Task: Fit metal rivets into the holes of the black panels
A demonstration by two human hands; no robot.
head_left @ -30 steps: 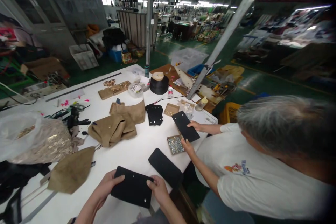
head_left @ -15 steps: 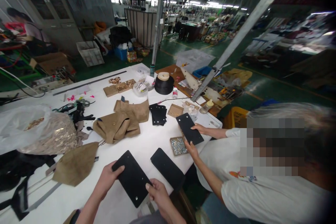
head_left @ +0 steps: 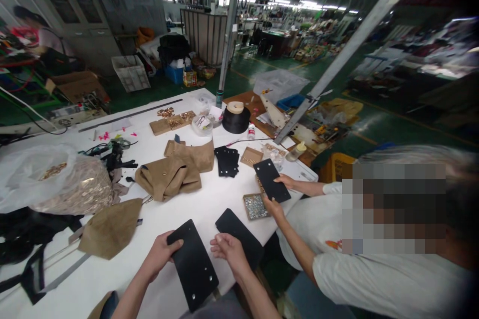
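Note:
My left hand (head_left: 163,255) grips the left edge of a black rectangular panel (head_left: 190,261), thumb on top. The panel is tilted and has small holes and two silver studs near its lower end. To its right, my right hand (head_left: 229,251) is off the panel, its fingers loosely bent and apart with nothing visible in them. Under and beside that hand a dark stack of similar panels (head_left: 242,237) lies at the table edge. Nearby stands a small box of silver studs (head_left: 256,207).
A co-worker at right holds another black panel (head_left: 271,179). On the white table (head_left: 179,212) lie tan fabric pieces (head_left: 168,179), small black pieces (head_left: 226,160), a black roll (head_left: 236,118) and a plastic bag of metal parts (head_left: 78,184). A metal post (head_left: 337,55) slants up at right.
My right hand has let go of the panel's right edge and moved slightly up, away from it. A second silver stud now shows there. The panel has turned a little in my left hand.

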